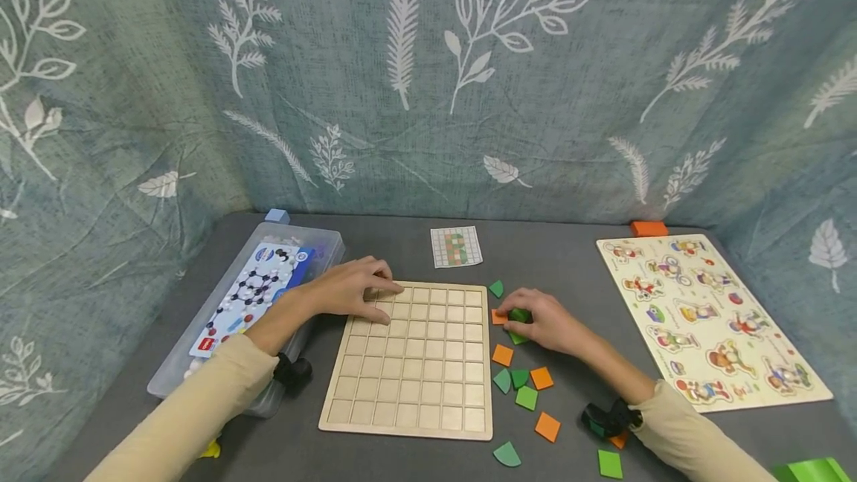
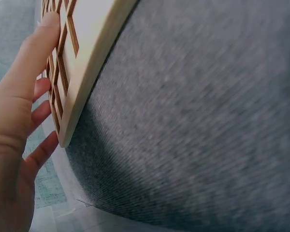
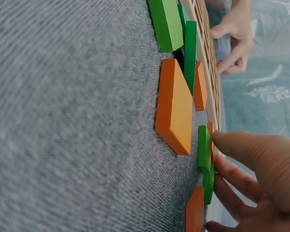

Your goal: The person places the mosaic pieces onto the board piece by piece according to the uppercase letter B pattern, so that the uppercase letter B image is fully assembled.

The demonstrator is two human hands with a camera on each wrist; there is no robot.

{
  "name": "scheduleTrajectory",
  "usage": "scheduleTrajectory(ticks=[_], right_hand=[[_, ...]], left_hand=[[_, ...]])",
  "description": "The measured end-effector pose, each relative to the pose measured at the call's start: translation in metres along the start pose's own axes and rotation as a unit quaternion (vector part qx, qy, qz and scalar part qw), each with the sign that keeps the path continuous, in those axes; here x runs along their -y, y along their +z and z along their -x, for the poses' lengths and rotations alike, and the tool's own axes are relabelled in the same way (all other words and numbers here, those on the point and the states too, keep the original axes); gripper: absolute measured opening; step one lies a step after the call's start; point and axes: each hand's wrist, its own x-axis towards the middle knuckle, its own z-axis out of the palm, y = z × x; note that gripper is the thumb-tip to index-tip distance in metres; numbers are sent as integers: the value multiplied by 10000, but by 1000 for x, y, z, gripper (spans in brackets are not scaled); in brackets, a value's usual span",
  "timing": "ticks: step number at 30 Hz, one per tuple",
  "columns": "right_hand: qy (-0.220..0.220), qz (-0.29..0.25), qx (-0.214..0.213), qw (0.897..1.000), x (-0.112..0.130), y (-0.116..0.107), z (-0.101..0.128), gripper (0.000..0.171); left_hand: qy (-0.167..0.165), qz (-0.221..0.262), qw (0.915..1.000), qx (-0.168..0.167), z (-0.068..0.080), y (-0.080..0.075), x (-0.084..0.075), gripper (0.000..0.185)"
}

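Note:
A pale wooden grid board [image 1: 415, 363] with bare square recesses lies in the middle of the table in the head view. My left hand [image 1: 355, 288] rests at its far left corner, thumb and fingers spread over the grid; in the left wrist view the left hand [image 2: 19, 106] touches the board's edge. Right of the board, my right hand [image 1: 545, 322] is low over a dark green piece [image 1: 519, 315], a light green tile and an orange tile [image 1: 498, 317]. Thumb and fingers stand apart around them. In the right wrist view, the right hand's thumb [image 3: 241, 145] partly hides these tiles.
Orange and green squares and quarter-round pieces [image 1: 506, 454] lie scattered right of the board. A small patterned grid card [image 1: 457, 247] lies behind it. A clear plastic box [image 1: 268, 402] stands left, a picture puzzle board [image 1: 716, 318] right, and a green object [image 1: 810, 471] lies front right.

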Motion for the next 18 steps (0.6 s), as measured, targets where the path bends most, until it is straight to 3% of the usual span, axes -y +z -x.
scheduleTrajectory(ticks=[9, 14, 18], right_hand=[[72, 52, 12, 10000, 0, -1, 0, 18], [81, 135, -69, 9999, 2, 1, -3, 16], [93, 169, -86, 9998, 5, 4, -5, 15]], left_hand=[[401, -424, 9983, -40, -10, -5, 2, 48], [221, -472, 9986, 78, -16, -7, 6, 47], [-77, -29, 9996, 252, -15, -7, 11, 47]])
